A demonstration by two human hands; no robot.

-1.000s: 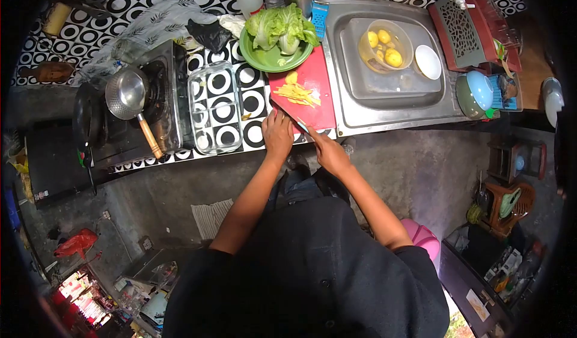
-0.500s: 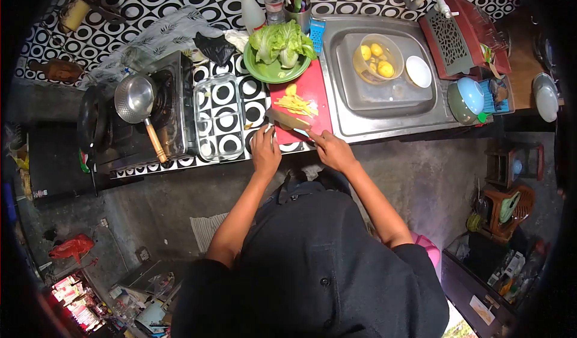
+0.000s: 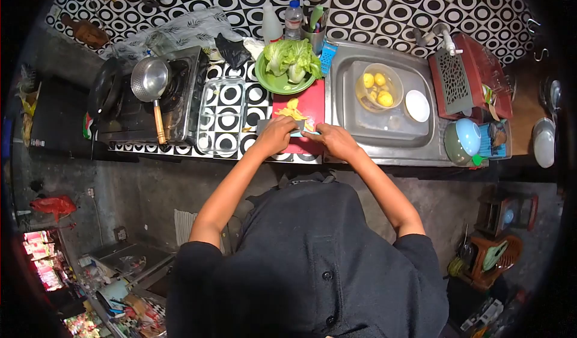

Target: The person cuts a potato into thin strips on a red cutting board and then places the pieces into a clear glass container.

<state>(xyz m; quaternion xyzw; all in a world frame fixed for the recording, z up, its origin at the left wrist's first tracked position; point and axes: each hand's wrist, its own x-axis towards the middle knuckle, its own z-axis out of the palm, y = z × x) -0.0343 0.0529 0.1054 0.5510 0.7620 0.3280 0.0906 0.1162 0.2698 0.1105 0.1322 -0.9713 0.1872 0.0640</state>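
Note:
A red cutting board carries yellow strips, apparently potato. My right hand is closed round the light-blue handle of a knife, low over the board. The knife's broad dark blade points left, partly covered by my left hand. My left hand is bent over the blade beside the strips, fingers together; what lies under its fingertips is hidden. Behind the strips, a green plate with leafy lettuce overlaps the board's far end.
Left of the board stand a glass dish and a stove with a wooden-handled saucepan. To the right, the sink holds a bowl of yellow potatoes and a white dish. Bottles line the wall.
My left hand has moved right, from beside the blade's tip to over the blade and strips. The blade now lies more level across the board. The camera view has shifted.

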